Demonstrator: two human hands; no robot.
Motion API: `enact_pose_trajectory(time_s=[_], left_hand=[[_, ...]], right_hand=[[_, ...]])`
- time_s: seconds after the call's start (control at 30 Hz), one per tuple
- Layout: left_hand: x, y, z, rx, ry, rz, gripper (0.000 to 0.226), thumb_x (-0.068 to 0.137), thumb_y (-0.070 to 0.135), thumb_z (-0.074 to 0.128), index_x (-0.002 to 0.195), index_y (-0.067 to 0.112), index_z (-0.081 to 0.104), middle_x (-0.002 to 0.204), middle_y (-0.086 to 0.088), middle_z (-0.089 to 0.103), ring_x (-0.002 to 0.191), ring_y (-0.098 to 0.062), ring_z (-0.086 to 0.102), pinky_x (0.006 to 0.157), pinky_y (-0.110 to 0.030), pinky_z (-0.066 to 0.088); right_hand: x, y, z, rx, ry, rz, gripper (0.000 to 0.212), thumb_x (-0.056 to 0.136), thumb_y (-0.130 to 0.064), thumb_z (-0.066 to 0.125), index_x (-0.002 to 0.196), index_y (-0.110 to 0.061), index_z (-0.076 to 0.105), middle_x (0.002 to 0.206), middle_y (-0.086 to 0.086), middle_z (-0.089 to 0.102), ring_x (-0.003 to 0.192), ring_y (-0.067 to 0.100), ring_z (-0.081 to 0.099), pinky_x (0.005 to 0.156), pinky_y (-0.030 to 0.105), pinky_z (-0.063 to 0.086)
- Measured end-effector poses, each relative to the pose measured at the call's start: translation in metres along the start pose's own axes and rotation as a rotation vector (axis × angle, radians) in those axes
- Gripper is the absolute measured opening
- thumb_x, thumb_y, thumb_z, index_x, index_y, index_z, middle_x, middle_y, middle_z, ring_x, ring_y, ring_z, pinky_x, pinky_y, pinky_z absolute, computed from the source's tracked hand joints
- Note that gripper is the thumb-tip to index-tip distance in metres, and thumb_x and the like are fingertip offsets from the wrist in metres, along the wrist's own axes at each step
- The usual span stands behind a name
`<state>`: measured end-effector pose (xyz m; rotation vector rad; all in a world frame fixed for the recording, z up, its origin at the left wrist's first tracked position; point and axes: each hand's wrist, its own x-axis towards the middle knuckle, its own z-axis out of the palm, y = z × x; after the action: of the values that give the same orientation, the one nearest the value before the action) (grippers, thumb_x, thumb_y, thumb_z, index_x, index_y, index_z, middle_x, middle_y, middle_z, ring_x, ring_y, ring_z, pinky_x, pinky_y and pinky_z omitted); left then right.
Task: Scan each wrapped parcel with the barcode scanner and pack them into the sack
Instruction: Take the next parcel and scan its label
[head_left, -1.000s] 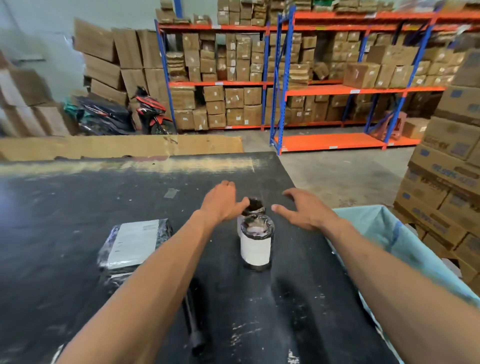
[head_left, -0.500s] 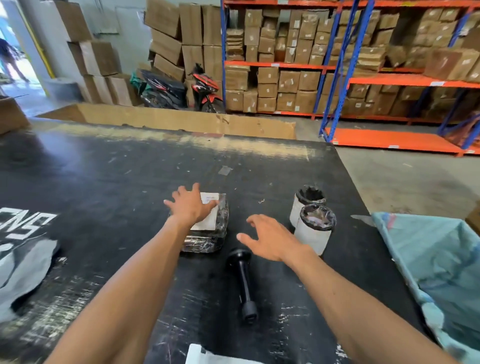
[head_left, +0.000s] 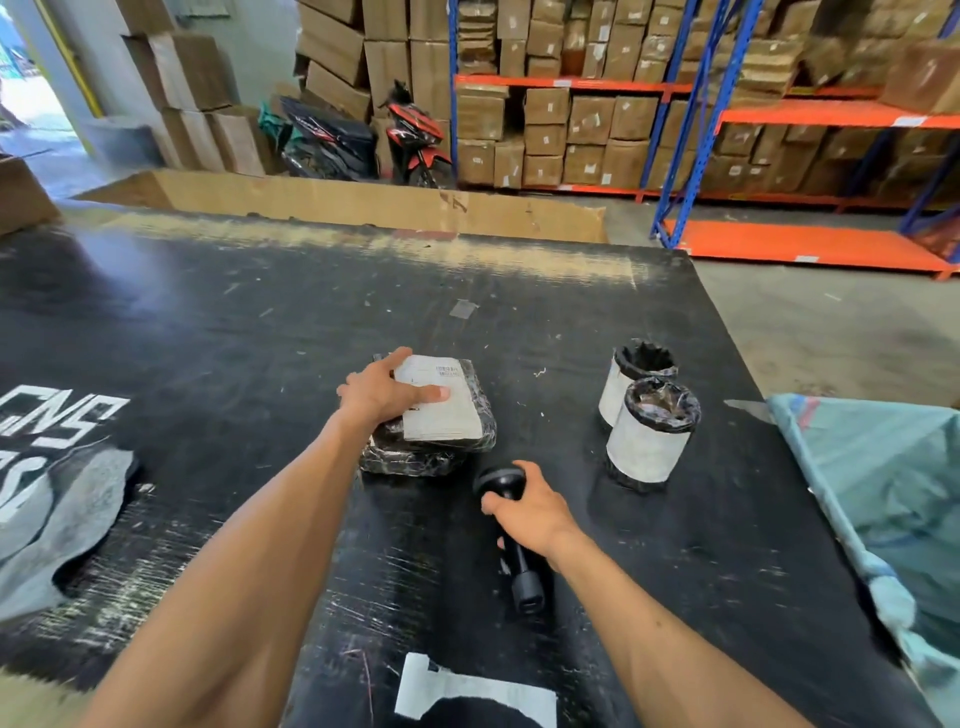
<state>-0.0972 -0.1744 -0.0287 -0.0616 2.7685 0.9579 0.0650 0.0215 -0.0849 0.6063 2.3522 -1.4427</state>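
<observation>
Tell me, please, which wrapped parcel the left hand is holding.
The flat rectangular parcel with the white label on top; the left hand grips its left edge. The two upright cylindrical parcels stand untouched further right.

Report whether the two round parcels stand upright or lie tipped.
Both upright: the near round parcel and the far round parcel stand on end, black-wrapped tops up.

A scuffed black table (head_left: 260, 322) fills the foreground, its far edge worn pale. Just beyond that edge lies a long brown cardboard panel (head_left: 363, 202). Behind it, blue-and-orange racks (head_left: 810, 111) hold stacked cardboard boxes (head_left: 587, 119) above a grey concrete floor (head_left: 810, 322). A red-and-black motorbike (head_left: 410, 140) stands beside the racks, near more cartons (head_left: 192, 67) piled against a pale wall (head_left: 254, 31). Daylight enters through an opening (head_left: 31, 98) at far left.
</observation>
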Motion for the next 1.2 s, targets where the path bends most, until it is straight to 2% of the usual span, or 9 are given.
enact_pose_trajectory(time_s=[0.07, 0.17, 0.23, 0.27, 0.37, 0.47, 0.57, 0.73, 1.2], left_hand=[[-0.003, 0.003, 0.005, -0.156, 0.012, 0.016, 0.095, 0.068, 0.060, 0.086, 0.150, 0.045, 0.041, 0.151, -0.012, 0.046, 0.149, -0.033, 0.023, 0.120, -0.046, 0.027], [-0.003, -0.002, 0.011, -0.372, 0.019, 0.015, 0.081, 0.052, 0.052, 0.093, 0.124, 0.063, 0.058, 0.140, -0.008, 0.056, 0.146, -0.031, 0.032, 0.118, -0.047, 0.036], [0.016, -0.019, 0.022, -0.459, 0.028, 0.006, 0.071, 0.038, 0.056, 0.095, 0.097, 0.076, 0.061, 0.138, -0.006, 0.058, 0.142, -0.031, 0.040, 0.114, -0.048, 0.043], [0.021, -0.026, 0.027, -0.504, 0.034, 0.011, 0.071, 0.035, 0.055, 0.096, 0.094, 0.075, 0.062, 0.136, -0.006, 0.058, 0.139, -0.031, 0.044, 0.111, -0.047, 0.046], [-0.010, -0.020, 0.023, -0.614, 0.079, 0.057, 0.077, 0.047, 0.038, 0.100, 0.115, 0.054, 0.070, 0.132, -0.005, 0.061, 0.114, -0.019, 0.067, 0.094, -0.037, 0.059], [-0.027, -0.015, 0.024, -0.632, 0.102, 0.114, 0.074, 0.065, 0.018, 0.096, 0.131, 0.032, 0.066, 0.123, -0.001, 0.068, 0.093, -0.015, 0.074, 0.074, -0.028, 0.062], [-0.037, -0.015, 0.027, -0.628, 0.160, 0.166, 0.070, 0.063, 0.025, 0.097, 0.124, 0.041, 0.068, 0.119, 0.000, 0.070, 0.093, -0.017, 0.073, 0.080, -0.036, 0.063], [-0.036, -0.017, 0.032, -0.610, 0.246, 0.188, 0.075, 0.044, 0.057, 0.095, 0.112, 0.064, 0.064, 0.126, -0.008, 0.061, 0.102, -0.020, 0.070, 0.087, -0.041, 0.062], [-0.038, -0.010, 0.034, -0.627, 0.279, 0.234, 0.076, 0.040, 0.057, 0.097, 0.109, 0.063, 0.066, 0.124, -0.007, 0.060, 0.101, -0.022, 0.070, 0.079, -0.040, 0.064]], right_hand=[[0.000, -0.001, -0.003, 0.095, 0.006, 0.001, 0.066, 0.087, -0.030, 0.068, 0.147, -0.038, 0.041, 0.124, 0.009, 0.067, 0.056, 0.016, 0.067, 0.064, 0.029, 0.059], [-0.001, -0.010, -0.017, 0.239, 0.048, -0.038, 0.049, 0.087, -0.023, 0.067, 0.133, -0.030, 0.052, 0.105, 0.010, 0.071, 0.055, 0.019, 0.056, 0.049, 0.028, 0.052], [-0.006, -0.019, -0.032, 0.236, 0.067, -0.092, 0.045, 0.088, -0.023, 0.067, 0.129, -0.032, 0.052, 0.100, 0.011, 0.071, 0.055, 0.021, 0.056, 0.046, 0.023, 0.048], [-0.008, -0.023, -0.040, 0.224, 0.067, -0.122, 0.045, 0.089, -0.024, 0.067, 0.129, -0.035, 0.051, 0.101, 0.013, 0.071, 0.053, 0.021, 0.057, 0.047, 0.023, 0.048], [-0.014, -0.035, -0.057, 0.310, 0.075, -0.192, 0.043, 0.091, -0.024, 0.068, 0.129, -0.036, 0.050, 0.095, 0.012, 0.071, 0.053, 0.022, 0.055, 0.052, 0.029, 0.054], [-0.016, -0.051, -0.066, 0.434, 0.078, -0.273, 0.042, 0.094, -0.026, 0.070, 0.131, -0.033, 0.051, 0.086, 0.008, 0.070, 0.057, 0.024, 0.056, 0.052, 0.033, 0.052], [-0.022, -0.070, -0.070, 0.475, 0.085, -0.349, 0.046, 0.093, -0.037, 0.075, 0.132, -0.032, 0.052, 0.094, 0.014, 0.076, 0.056, 0.026, 0.058, 0.051, 0.035, 0.050], [-0.041, -0.094, -0.070, 0.366, 0.104, -0.430, 0.042, 0.095, -0.044, 0.074, 0.129, -0.034, 0.051, 0.093, 0.015, 0.077, 0.053, 0.022, 0.059, 0.049, 0.032, 0.052], [-0.054, -0.103, -0.075, 0.253, 0.189, -0.535, 0.049, 0.095, -0.048, 0.071, 0.136, -0.035, 0.048, 0.092, 0.009, 0.076, 0.047, 0.018, 0.062, 0.046, 0.029, 0.054]])
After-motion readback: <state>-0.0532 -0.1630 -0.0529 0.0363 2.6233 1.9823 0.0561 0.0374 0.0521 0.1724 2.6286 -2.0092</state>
